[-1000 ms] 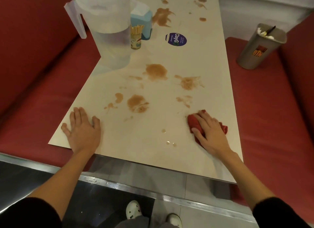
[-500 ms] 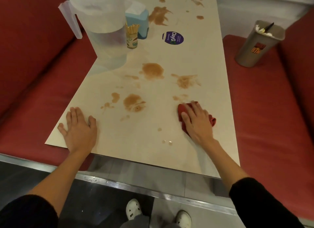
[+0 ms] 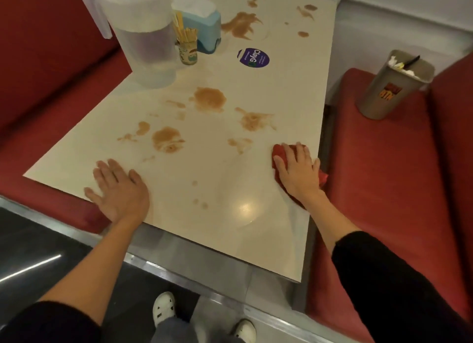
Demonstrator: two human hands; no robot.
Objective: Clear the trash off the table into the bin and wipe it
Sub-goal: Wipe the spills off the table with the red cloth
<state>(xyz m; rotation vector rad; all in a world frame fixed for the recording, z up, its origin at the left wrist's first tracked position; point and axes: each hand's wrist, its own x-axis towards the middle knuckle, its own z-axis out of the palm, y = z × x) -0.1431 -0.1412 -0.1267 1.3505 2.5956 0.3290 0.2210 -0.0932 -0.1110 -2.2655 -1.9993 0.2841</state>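
Trash: no loose trash visible on the table point(image 3: 286, 86). The bin point(image 3: 384, 94) stands on the right seat point(image 3: 384, 189), well apart from the table, with white paper and a dark utensil in its mouth. Judgement: clearing step is done.

Wiping: underway, early. The right hand point(image 3: 298, 171) lies flat, fingers straight, pressing the red cloth point(image 3: 279, 152) onto the table near its right edge; one corner of the cloth pokes over that edge. The left hand point(image 3: 119, 189) is flat and spread on the near left of the table, holding nothing, apparently bracing.

Done: the near right patch looks glossy and free of marks.

Left: brown stains point(image 3: 210, 99) across the middle, more at the far end, and a few small drops near the front. The jug point(image 3: 146, 35), stick holder point(image 3: 188, 49) and tissue box point(image 3: 206, 25) stand at far left; whether there are stains under them cannot be told.
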